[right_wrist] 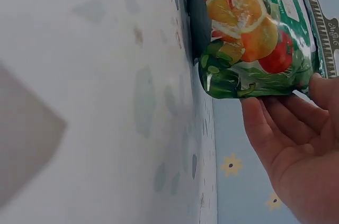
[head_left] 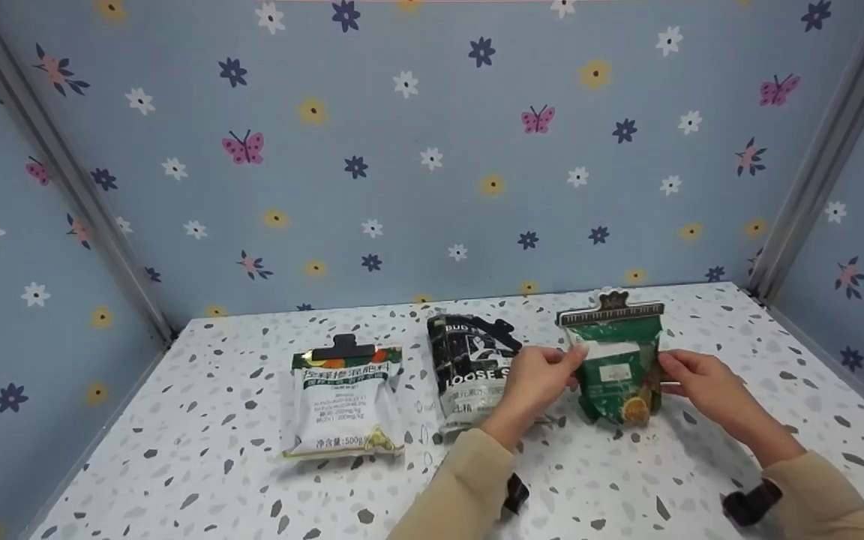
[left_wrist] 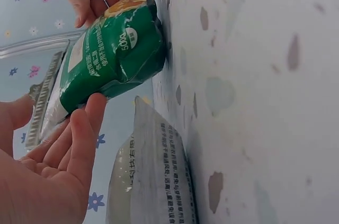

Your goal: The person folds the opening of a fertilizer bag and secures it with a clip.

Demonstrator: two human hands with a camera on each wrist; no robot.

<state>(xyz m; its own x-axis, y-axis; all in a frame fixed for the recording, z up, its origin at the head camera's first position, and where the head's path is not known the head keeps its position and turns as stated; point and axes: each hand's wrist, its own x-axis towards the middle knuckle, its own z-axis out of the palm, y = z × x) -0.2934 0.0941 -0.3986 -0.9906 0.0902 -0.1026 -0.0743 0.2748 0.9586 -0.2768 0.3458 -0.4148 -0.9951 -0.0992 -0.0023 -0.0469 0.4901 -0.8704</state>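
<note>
A green bag point(head_left: 613, 375) with orange and vegetable pictures stands upright at the right of the table, its base right at the surface. A toothed metal clip point(head_left: 612, 311) spans its top edge. My left hand point(head_left: 541, 379) holds the bag's left side, thumb toward the front. On the opposite side my right hand point(head_left: 709, 382) grips the edge between thumb and fingers. The left wrist view shows the fingertips point(left_wrist: 95, 105) of my left hand against the bag's side. In the right wrist view, the fingers point(right_wrist: 257, 115) of my right hand lie under the bag's edge.
A black and white bag point(head_left: 469, 375) with a black clip point(head_left: 503, 330) lies just left of my left hand, partly hidden by it. Farther left is a white bag point(head_left: 346, 409) with another black clip point(head_left: 343, 347). A flowered wall point(head_left: 432, 210) closes off the speckled table's point(head_left: 222, 450) back.
</note>
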